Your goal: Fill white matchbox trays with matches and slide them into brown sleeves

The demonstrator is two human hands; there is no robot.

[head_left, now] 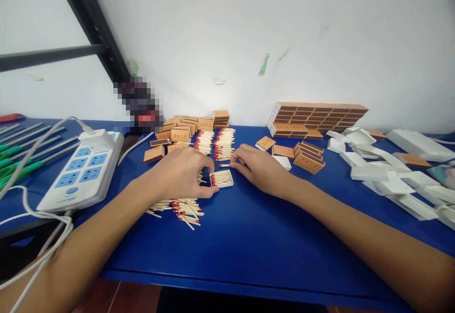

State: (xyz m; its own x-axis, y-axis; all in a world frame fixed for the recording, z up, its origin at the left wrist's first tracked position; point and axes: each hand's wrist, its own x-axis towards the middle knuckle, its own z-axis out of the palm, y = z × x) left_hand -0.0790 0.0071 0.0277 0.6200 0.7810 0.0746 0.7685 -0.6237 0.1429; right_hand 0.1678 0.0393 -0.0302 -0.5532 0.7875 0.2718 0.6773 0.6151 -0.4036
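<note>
My left hand [185,171] has its thumb and forefinger at the left end of a small white matchbox tray [227,183] with red-headed matches lying in it. Between the fingertips of my right hand [258,168] is a single match [223,165], its red head pointing left, just beyond the tray. Behind the tray lie two stacks of matches, a left one [204,141] and a right one [224,143]. A loose pile of matches [186,210] spreads in front of my left hand and is partly hidden by it.
Orange matchboxes [180,135] cluster at back left. More matchboxes [309,157] lie beyond my right hand, before a stacked block of them [320,116]. White empty trays [391,180] heap at right. A power strip [83,166] with cables and green-handled tools [16,164] occupy the left.
</note>
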